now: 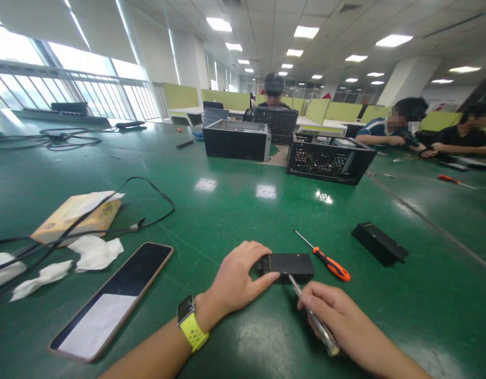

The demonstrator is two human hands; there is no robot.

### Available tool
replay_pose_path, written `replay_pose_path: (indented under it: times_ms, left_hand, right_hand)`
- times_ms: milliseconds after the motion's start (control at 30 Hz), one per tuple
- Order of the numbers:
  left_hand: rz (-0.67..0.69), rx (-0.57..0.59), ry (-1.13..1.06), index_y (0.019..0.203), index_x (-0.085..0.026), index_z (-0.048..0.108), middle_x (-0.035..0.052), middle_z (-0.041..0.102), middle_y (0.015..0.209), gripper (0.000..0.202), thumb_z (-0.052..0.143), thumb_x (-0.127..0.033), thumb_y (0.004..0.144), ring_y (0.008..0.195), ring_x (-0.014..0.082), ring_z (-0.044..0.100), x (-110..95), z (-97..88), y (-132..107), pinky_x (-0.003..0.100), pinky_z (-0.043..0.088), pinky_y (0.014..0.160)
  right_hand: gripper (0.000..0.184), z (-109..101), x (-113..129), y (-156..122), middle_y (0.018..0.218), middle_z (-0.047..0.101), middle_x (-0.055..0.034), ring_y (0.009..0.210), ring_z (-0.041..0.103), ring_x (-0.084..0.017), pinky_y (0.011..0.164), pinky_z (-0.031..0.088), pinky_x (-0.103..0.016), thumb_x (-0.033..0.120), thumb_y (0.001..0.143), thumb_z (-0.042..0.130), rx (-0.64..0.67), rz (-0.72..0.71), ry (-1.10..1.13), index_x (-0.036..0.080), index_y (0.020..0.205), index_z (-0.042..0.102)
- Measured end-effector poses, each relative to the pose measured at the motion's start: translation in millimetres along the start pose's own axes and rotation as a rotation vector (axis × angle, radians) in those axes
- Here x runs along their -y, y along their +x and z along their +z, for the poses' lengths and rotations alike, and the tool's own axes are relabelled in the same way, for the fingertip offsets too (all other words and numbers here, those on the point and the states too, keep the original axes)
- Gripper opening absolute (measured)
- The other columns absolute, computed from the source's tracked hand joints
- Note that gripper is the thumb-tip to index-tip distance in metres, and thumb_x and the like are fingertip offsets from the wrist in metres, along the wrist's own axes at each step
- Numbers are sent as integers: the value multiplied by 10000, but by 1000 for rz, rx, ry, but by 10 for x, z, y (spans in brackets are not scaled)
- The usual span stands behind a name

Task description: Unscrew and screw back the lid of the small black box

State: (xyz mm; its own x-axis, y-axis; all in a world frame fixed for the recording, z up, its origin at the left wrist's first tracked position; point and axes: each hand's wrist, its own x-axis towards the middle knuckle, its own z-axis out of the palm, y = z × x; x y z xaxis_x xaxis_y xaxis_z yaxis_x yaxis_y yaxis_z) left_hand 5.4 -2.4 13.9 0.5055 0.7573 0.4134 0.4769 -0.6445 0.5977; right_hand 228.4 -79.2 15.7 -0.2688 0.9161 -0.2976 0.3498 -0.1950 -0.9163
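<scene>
A small black rectangular box (294,263) lies on the green table (235,221). My left hand (239,273), with a watch on a yellow band (191,326) at its wrist, grips the box's left end between thumb and fingers. In my right hand (332,310) is a screwdriver with a clear handle (324,337), held at a slant. Its tip touches or nearly touches the box's near edge; I cannot tell which. An orange and black screwdriver (332,263) lies just right of the box. Farther right rests a second black box (379,243).
At left lie a phone (112,305), crumpled tissues (97,252), a tissue pack (79,216) and black cables (152,226). Two black computer cases (237,142) (330,160) stand ahead. Another orange screwdriver (452,180) lies far right. Several people sit beyond.
</scene>
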Motion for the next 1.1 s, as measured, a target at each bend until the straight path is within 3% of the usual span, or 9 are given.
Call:
replay_pose_path:
  times_ms: [300,467,567,667,767,867,967,1033,1100]
  left_hand:
    - [-19,-29,8,1090,-182,598,69,646,1049,297,688,-342,856,960,250,579,12,24,-23,398,476,860]
    - [-15,-34,7,1084,-172,594,77,643,1040,305,683,-355,856,950,250,582,17,27,-7,405,484,854]
    - [-17,-15,16,1080,-173,598,83,647,1047,307,691,-346,843,956,256,585,17,15,0,413,484,858]
    - [-43,13,29,1089,-183,604,81,652,1042,321,701,-349,832,953,260,591,12,3,4,416,489,854]
    - [-66,36,1,1089,-189,607,70,652,1019,315,709,-343,833,920,245,603,1,-9,9,390,500,830]
    - [-26,67,-65,1081,-199,602,57,646,1006,287,708,-319,842,870,216,608,-17,-24,8,339,505,774]
    - [80,112,-119,1104,-203,595,57,647,1037,298,714,-299,848,907,212,611,-34,-30,-4,324,499,791]
    - [133,112,-145,1144,-205,585,65,647,1087,329,715,-293,854,979,221,609,-39,-25,-17,332,493,851]
    - [144,63,-155,1234,-214,546,78,626,1175,405,703,-285,868,1043,226,594,-33,-19,-29,343,488,895]
  right_hand:
    - [406,32,-61,50,566,485,74,365,414,-51,363,288,-168,575,884,505,79,69,6,190,756,496]
    - [283,-64,-37,-59,512,556,41,314,379,-40,308,258,-151,352,822,557,305,236,-145,187,600,493]
    - [262,-102,-15,-105,461,545,43,317,361,-51,312,258,-164,286,791,559,340,287,-284,187,553,512]
    - [344,-133,14,-87,452,479,57,397,363,-62,384,243,-191,371,807,619,232,159,-415,182,538,518]
    - [396,-185,39,-26,519,458,44,513,420,-101,486,297,-233,464,853,603,-140,-97,-567,188,580,522]
    - [305,-234,53,46,797,631,-34,624,537,-158,598,431,-295,472,857,606,-461,-269,-641,192,974,640]
    - [559,-235,71,103,1221,629,-113,944,632,-245,838,494,-389,452,809,674,-405,-372,-678,224,1301,534]
    - [483,-226,92,118,1230,648,-103,1078,613,-264,939,465,-401,430,816,677,-305,-418,-691,216,1239,584]
    - [391,-260,110,111,1142,694,-92,1055,629,-254,929,470,-375,427,831,664,-297,-453,-691,202,1149,631]
